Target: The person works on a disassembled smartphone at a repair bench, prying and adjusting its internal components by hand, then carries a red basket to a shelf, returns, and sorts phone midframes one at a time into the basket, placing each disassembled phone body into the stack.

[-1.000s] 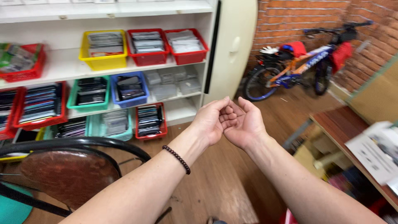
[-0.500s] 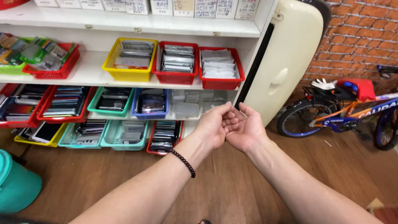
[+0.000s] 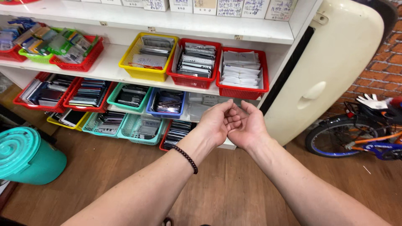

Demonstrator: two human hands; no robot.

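View swung left, left hand (image 3: 217, 123) fingers (image 3: 233, 121) touching right hand (image 3: 250, 127)

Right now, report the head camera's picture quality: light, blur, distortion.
Head view: even indoor light, soft shadows only; left hand and right hand sharp, as are the red basket and yellow basket; wide-angle bend tilts the white shelf edges; mild glare on the cream panel; the bicycle is cut off at the right edge.

Head camera (single view) looks down, forward at shelf (image 3: 176, 25), seemingly close.
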